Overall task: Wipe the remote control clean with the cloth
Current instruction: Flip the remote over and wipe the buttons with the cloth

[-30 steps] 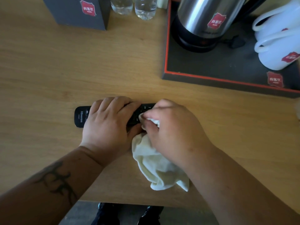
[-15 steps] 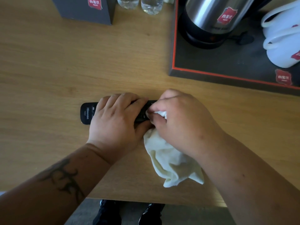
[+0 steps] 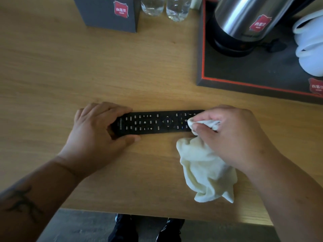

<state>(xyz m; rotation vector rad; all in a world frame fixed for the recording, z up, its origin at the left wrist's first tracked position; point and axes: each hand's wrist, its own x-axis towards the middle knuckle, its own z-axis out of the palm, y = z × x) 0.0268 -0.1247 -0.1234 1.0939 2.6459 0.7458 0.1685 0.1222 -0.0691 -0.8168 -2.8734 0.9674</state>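
A long black remote control (image 3: 153, 123) lies crosswise on the wooden table (image 3: 87, 67), buttons up. My left hand (image 3: 97, 131) grips its left end, fingers over the far edge and thumb on the near edge. My right hand (image 3: 230, 137) is closed on a cream cloth (image 3: 206, 168) and presses a bunched corner onto the remote's right end. The rest of the cloth hangs down onto the table toward the near edge. The remote's right tip is hidden under my right hand.
A black tray with a red rim (image 3: 202, 55) stands at the back right, holding a steel kettle (image 3: 244, 20) and white cups (image 3: 311, 42). A dark box (image 3: 108, 13) and two clear bottles (image 3: 166, 7) stand at the back. The table's near edge runs just below the cloth.
My left hand has slid to the remote's left end, uncovering the buttons. My right hand has moved the cloth along the remote to its right end.
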